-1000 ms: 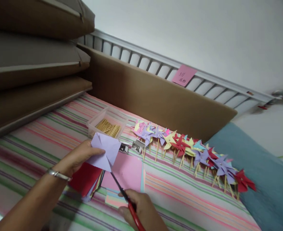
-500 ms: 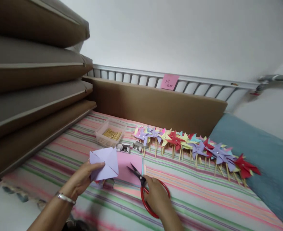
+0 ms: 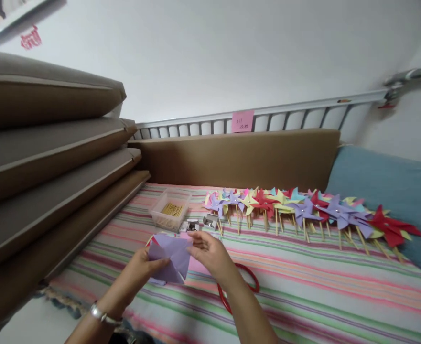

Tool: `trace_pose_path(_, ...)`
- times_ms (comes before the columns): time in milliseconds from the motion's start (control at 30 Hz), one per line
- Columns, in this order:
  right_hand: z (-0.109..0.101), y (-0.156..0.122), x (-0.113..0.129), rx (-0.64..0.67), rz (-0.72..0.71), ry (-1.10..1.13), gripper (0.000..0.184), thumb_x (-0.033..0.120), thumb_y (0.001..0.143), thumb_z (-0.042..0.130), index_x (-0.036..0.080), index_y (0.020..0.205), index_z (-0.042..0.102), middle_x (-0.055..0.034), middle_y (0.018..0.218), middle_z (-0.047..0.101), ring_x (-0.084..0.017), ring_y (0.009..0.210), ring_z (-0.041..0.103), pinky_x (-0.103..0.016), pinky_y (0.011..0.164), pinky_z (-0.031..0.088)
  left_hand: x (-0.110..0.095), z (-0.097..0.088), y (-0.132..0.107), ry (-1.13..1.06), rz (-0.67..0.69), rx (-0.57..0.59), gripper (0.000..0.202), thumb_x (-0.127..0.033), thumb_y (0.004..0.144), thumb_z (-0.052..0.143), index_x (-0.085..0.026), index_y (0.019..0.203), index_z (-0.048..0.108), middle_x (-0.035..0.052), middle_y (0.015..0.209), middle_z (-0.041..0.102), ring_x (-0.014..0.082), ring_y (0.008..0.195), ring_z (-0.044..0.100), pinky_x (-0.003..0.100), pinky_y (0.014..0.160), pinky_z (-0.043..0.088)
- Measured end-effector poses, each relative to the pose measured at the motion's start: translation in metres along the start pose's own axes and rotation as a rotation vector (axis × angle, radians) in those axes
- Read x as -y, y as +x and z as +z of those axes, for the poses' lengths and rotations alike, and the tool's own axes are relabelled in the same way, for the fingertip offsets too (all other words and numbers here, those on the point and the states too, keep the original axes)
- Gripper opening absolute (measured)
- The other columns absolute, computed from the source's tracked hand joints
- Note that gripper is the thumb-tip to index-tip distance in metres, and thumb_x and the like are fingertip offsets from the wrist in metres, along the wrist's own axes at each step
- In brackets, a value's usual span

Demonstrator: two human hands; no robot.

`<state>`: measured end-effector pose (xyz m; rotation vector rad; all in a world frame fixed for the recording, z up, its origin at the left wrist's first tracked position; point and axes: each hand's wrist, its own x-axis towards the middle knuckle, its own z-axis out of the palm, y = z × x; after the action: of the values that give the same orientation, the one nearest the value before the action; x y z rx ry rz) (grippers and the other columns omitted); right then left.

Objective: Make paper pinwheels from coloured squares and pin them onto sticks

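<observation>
A square of purple paper (image 3: pixel 172 255) with slits at its corners is gripped between the thumb and fingers of my left hand (image 3: pixel 140 270). My right hand (image 3: pixel 208 251) pinches the same sheet near its upper right corner. Some red shows behind the sheet's upper left edge. Under my right forearm lie scissors with red handles (image 3: pixel 223 300); their blades are hidden. Pink paper (image 3: pixel 199 266) lies flat below my hands, partly covered.
Beyond my hands stand a clear plastic box (image 3: pixel 160 217) of short wooden sticks and two small open boxes (image 3: pixel 210 220). Several paper pinwheels (image 3: pixel 303 209) on sticks line the back right. Stacked cushions (image 3: pixel 56 148) rise at left, and a blue cushion (image 3: pixel 382 181) sits at right.
My right hand has let go of the scissors, which now lie on the striped cloth. It has moved up and left to the purple paper. The camera view has shifted too.
</observation>
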<state>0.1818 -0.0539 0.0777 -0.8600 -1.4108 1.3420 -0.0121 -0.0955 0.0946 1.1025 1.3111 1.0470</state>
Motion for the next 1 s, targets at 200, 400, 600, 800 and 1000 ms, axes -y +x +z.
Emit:
trace_pose_path(200,0.011,0.008,-0.023,0.175,0.168,0.391,0.030,0.026,0.061,0.075,0.016,0.087,0.068,-0.0015,0.078,0.070,-0.019,0.077,0.064,-0.030,0.072,0.047,-0.006,0.012,0.003,-0.047,-0.103,-0.055,0.039,-0.032,0.050,0.083,-0.013,0.083,0.074,0.0064,0.070,0.073,0.0213,0.066,0.065,0.029,0.067,0.048)
trace_pose_path(400,0.000,0.012,-0.033,0.065,0.227,0.498,0.029,0.028,0.056,0.078,0.014,0.080,0.068,-0.0015,0.075,0.068,-0.015,0.065,0.059,-0.026,0.062,0.043,0.002,0.026,0.009,-0.212,-0.153,-0.061,0.035,-0.030,0.055,0.082,-0.011,0.083,0.072,0.0079,0.066,0.072,0.0182,0.058,0.063,0.026,0.057,0.048)
trace_pose_path(600,-0.011,0.016,-0.032,-0.026,0.193,0.534,0.026,0.026,0.060,0.076,0.015,0.082,0.067,-0.0018,0.079,0.069,-0.014,0.070,0.060,-0.026,0.069,0.045,0.007,0.040,0.030,-0.260,-0.094,-0.024,0.021,-0.028,0.062,0.078,-0.011,0.073,0.071,0.0049,0.058,0.068,0.0117,0.046,0.054,0.021,0.046,0.043)
trace_pose_path(800,-0.030,0.022,-0.021,-0.080,0.092,0.577,0.041,0.030,0.060,0.079,0.015,0.095,0.065,-0.0052,0.085,0.071,-0.018,0.075,0.064,-0.030,0.073,0.047,0.000,0.061,0.064,-0.297,-0.033,0.064,0.024,-0.026,0.060,0.079,-0.013,0.079,0.074,0.0070,0.070,0.073,0.0199,0.064,0.064,0.030,0.069,0.050)
trace_pose_path(1000,-0.059,0.019,-0.014,-0.271,0.045,0.460,0.036,0.035,0.062,0.077,0.018,0.092,0.065,-0.0031,0.082,0.070,-0.017,0.076,0.063,-0.027,0.070,0.047,0.005,0.075,0.093,-0.200,0.045,0.208,0.026,-0.033,0.063,0.076,-0.014,0.082,0.075,0.0078,0.075,0.074,0.0220,0.070,0.064,0.031,0.071,0.048)
